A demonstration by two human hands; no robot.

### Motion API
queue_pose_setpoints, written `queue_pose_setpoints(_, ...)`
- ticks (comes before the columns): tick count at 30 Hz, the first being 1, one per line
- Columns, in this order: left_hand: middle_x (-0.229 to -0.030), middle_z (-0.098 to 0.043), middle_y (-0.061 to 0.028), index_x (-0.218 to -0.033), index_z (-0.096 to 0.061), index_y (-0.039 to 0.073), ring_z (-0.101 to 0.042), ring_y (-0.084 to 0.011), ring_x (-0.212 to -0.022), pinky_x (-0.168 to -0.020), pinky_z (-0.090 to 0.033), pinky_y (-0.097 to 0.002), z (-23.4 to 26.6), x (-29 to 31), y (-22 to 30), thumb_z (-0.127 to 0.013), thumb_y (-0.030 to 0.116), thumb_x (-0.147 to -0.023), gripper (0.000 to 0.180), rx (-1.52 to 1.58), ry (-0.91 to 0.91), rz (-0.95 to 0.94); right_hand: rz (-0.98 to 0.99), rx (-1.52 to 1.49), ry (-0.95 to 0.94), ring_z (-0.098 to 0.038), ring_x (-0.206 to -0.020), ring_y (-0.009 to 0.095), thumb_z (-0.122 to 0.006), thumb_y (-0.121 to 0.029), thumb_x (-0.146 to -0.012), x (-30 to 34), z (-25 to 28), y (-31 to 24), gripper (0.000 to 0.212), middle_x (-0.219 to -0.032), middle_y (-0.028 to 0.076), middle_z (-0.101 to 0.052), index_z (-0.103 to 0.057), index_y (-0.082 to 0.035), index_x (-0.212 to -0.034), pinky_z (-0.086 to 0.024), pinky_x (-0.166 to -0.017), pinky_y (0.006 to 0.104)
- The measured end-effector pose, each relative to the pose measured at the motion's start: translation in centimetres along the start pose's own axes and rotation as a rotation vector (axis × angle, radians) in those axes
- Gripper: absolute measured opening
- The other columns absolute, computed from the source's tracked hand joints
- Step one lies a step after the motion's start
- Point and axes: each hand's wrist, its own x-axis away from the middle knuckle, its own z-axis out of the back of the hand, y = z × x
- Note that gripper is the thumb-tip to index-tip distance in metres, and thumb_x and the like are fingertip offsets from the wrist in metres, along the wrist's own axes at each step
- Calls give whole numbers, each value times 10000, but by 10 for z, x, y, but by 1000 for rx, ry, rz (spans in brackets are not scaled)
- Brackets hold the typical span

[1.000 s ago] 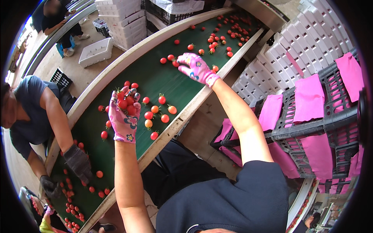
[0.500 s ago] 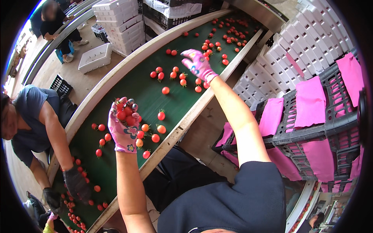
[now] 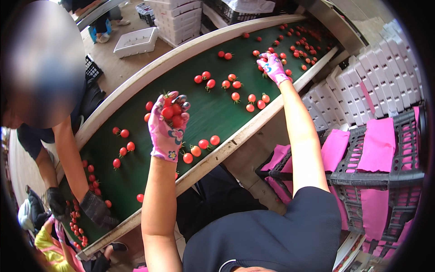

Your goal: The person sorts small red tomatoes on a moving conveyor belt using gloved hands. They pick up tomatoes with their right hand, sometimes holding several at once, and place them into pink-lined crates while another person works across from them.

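My left hand (image 3: 165,129), in a pink flowered glove, is cupped around several red cherry tomatoes (image 3: 172,112), palm up over the green conveyor belt (image 3: 204,111). Out over the far right part of the belt is my right hand (image 3: 273,69) in a matching glove. Its fingers are curled down onto a cherry tomato (image 3: 263,60), though the fingertips are partly hidden. More cherry tomatoes lie beside that hand. Small groups of them, some with green stems, rest between my hands, and a few orange-red ones (image 3: 195,151) lie near the belt's close edge.
Across the belt at left, a co-worker's dark-gloved hands (image 3: 97,211) work among tomatoes. Pale rails (image 3: 226,153) border the belt. White crates (image 3: 367,84) are stacked at right, with black crates (image 3: 362,177) draped in pink cloth nearer me. A white tray (image 3: 136,42) sits on the floor beyond.
My right hand has moved farther right along the belt, its spread fingers now curled onto tomatoes. My left hand still holds its handful. The view has shifted, and the co-worker's head looms larger at left.
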Motion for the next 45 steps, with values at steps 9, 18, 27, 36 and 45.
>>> queue_pose_setpoints(9, -1098, -611, -191, -1175, -565, -40, -587, -279, -952, -733, -507, -314, 15, -4, 5, -563, 346, -961, 442, 31, -121, -18, 412, 92, -162, -646, -1021, 305, -671, -208, -866, -7, -75, -87, 417, -1139, 163, -637, -604, -54, -1248, -504, -920, 384)
queue_pose_setpoints(18, -1294, -523, -279, -1242, -497, -43, -496, -435, -1234, -1082, -403, -537, 1, -4, 5, -541, 346, -974, 474, 315, -85, -88, -136, -903, -341, -565, -584, 82, -700, -171, -886, 10, -103, -130, 149, -776, 17, -670, -698, -53, -976, -441, -544, 209)
queue_pose_setpoints(27, -1310, -519, -273, -1270, -494, -35, -482, -435, -1250, -1105, -356, -588, 3, -4, 10, -521, 379, -964, 515, 298, 25, -294, 192, -335, -551, -660, -818, 171, -586, -80, -887, 59, -110, -190, 275, -1035, 95, -672, -639, -17, -1149, -538, -759, 305)
queue_pose_setpoints(36, -1310, -525, -257, -1260, -513, -23, -482, -454, -1242, -1121, -301, -627, 6, -6, 18, -507, 410, -957, 529, 322, 33, -339, 188, -752, -353, -629, -733, 118, -581, -212, -970, 99, -105, -216, 259, -860, 50, -666, -666, -7, -1104, -529, -711, 280)
queue_pose_setpoints(45, -1269, -598, -141, -1324, -548, 48, -558, -325, -1196, -1024, -450, -502, 16, -6, 16, -466, 432, -987, 517, 141, 40, -327, 904, -355, 146, -518, -1218, 377, -632, -293, -899, 151, -116, -257, 329, -1172, 179, -643, -680, -42, -1106, -347, -1091, 459)
